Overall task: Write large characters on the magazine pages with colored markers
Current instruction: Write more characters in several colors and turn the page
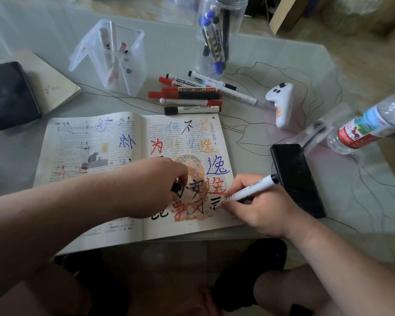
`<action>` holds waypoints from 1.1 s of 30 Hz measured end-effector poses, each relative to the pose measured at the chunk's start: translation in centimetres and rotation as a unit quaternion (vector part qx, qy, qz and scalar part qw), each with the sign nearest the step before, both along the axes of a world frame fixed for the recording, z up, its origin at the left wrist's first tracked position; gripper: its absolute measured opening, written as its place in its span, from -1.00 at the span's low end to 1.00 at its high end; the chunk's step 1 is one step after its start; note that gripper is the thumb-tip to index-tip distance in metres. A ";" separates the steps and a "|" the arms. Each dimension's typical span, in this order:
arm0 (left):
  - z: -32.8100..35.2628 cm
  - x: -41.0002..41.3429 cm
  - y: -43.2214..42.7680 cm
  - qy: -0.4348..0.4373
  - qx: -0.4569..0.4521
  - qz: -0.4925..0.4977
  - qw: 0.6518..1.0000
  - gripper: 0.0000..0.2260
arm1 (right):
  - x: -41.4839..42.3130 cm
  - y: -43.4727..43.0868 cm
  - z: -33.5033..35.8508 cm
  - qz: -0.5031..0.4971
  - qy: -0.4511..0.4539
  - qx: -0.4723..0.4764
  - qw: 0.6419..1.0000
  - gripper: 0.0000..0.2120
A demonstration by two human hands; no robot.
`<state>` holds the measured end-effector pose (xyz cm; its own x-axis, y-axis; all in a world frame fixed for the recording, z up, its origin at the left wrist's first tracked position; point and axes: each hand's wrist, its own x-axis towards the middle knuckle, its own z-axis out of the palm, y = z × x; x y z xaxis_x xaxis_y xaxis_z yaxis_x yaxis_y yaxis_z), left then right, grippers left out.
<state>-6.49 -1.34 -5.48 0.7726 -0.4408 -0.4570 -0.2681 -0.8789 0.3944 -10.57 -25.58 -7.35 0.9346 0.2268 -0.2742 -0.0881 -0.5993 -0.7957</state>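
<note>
An open magazine [96,153] lies on the table in front of me, its pages covered with large characters in blue, red, orange and black. My right hand [258,208] grips a white marker [251,187] with a black end, its tip on the lower right of the right page beside fresh black strokes. My left hand [155,185] rests on the right page and pinches a small black cap [176,187].
Several loose red and black markers [192,95] lie behind the magazine. A clear square holder [114,58] and a clear jar of markers [217,35] stand further back. Two dark phones [297,179] [9,94], a white controller [281,103] and a tilted bottle [372,126] flank the magazine.
</note>
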 end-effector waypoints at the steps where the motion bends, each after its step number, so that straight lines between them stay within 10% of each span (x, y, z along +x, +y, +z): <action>1: 0.0 0.0 0.0 0.000 0.000 -0.001 1.000 -0.85 | 0.0 0.0 0.0 0.003 0.001 -0.004 1.000 -0.85; 33: 0.1 0.0 -0.1 0.001 0.006 -0.008 1.000 -0.81 | -0.3 0.2 0.1 0.022 -0.002 0.015 1.000 -0.87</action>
<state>-6.45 -1.46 -5.38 0.7650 -0.4467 -0.4640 -0.2808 -0.8796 0.3839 -10.88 -25.42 -7.28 0.9241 0.2765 -0.2637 -0.0592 -0.5783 -0.8137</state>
